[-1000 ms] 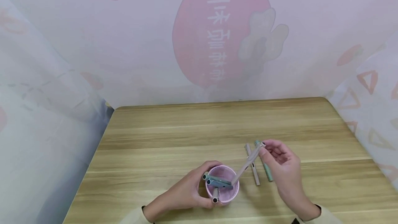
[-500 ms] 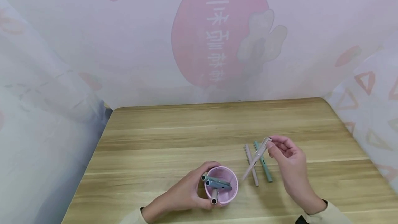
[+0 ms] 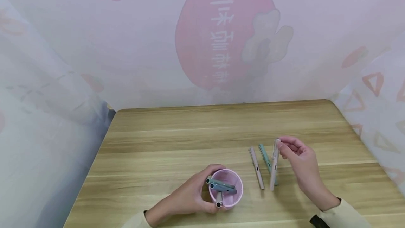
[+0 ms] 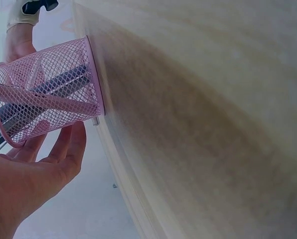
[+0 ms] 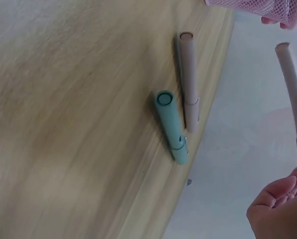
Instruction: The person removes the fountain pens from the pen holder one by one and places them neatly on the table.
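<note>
My left hand grips a pink mesh cup standing near the table's front edge; the cup holds several grey and blue pens. My right hand pinches the top end of a pale pink pen, which hangs nearly upright with its lower tip close to the table. In the right wrist view the held pen is off to the right of two pens lying on the wood: a beige one and a teal one. They lie side by side, left of the held pen.
The wooden table is walled in by a pale printed cloth backdrop at the back and both sides. Bare wood stretches across the left and far half.
My right hand has carried the pale pink pen out of the cup and to the right, swinging it from slanted to nearly upright beside the two lying pens. The left hand stays on the cup.
</note>
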